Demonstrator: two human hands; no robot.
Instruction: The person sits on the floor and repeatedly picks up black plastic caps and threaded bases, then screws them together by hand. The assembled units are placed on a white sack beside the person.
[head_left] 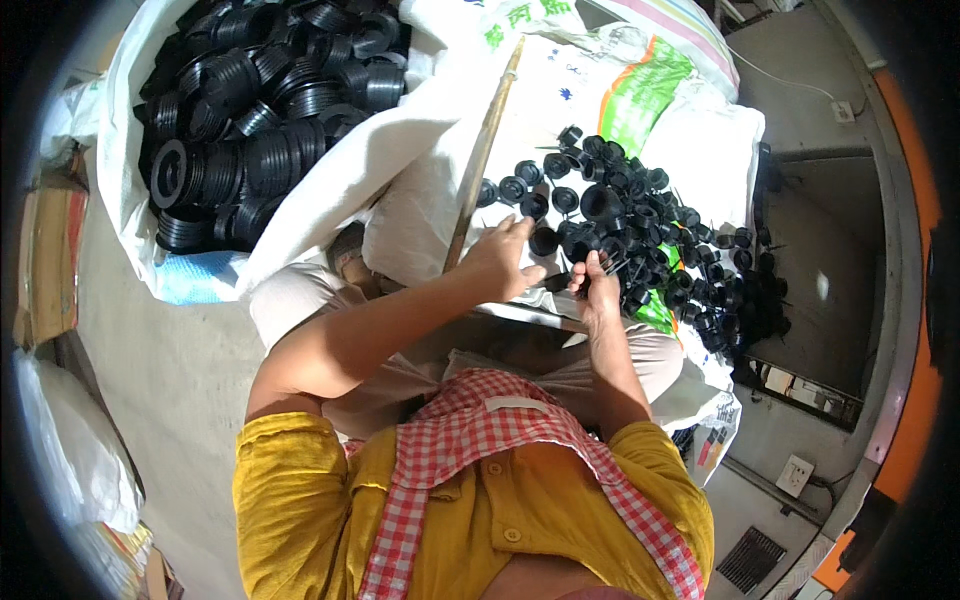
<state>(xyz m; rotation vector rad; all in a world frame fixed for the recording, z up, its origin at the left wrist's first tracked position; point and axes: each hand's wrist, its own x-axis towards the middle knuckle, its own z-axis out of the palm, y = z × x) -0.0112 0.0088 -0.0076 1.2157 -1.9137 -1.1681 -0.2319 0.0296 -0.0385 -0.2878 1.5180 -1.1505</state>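
Observation:
A heap of small round black plastic caps with thin stems is spread over white sacking in front of me. My left hand is beside the heap's left edge, fingers apart and nothing held, near a single black cap. At the near edge of the heap, my right hand is closed, thumb and fingers pinched on a small dark piece that looks like one of the black plastic parts. The fingers hide most of its shape. A dark object between the two hands is too small to make out.
A large white sack full of ribbed black rings stands at the far left. A wooden stick lies across the sacking by my left hand. Cardboard is at the left edge; a wall socket is at the right.

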